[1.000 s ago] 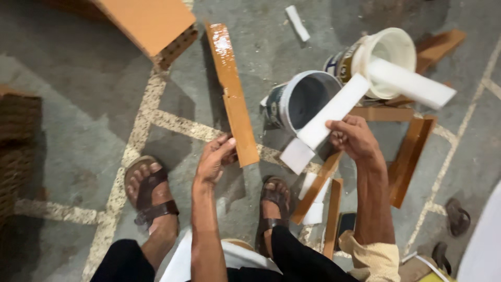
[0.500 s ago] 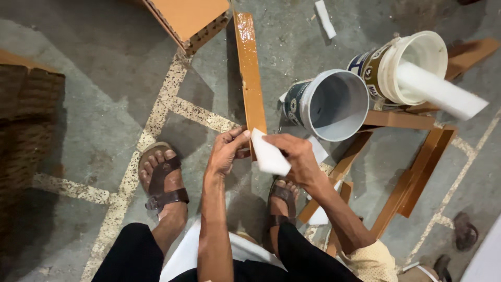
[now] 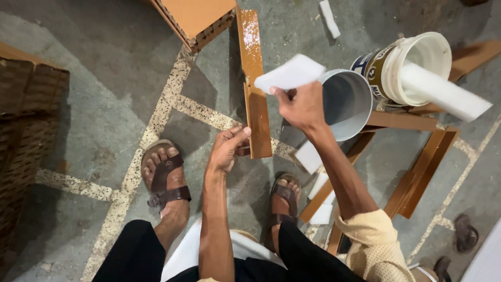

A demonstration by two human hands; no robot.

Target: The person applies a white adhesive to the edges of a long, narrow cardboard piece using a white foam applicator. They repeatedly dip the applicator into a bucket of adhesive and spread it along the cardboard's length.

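Left hand (image 3: 227, 149) pinches the near end of the glossy brown wooden slat (image 3: 254, 83), looks like it's steadying it flat on the floor so the shiny face stays up. Right hand (image 3: 302, 107) is clenched on a white foam block (image 3: 289, 73), lifted just above the slat's middle. Right of the slat there's a tipped grey bucket (image 3: 347, 102), then a white bucket (image 3: 412, 65) with a foam strip (image 3: 443, 89) poking out. Beyond the slat's far end sits a brown box (image 3: 195, 18).

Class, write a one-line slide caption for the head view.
Seated person's left hand steadies a glossy brown strip while the right hand lifts a white foam block.
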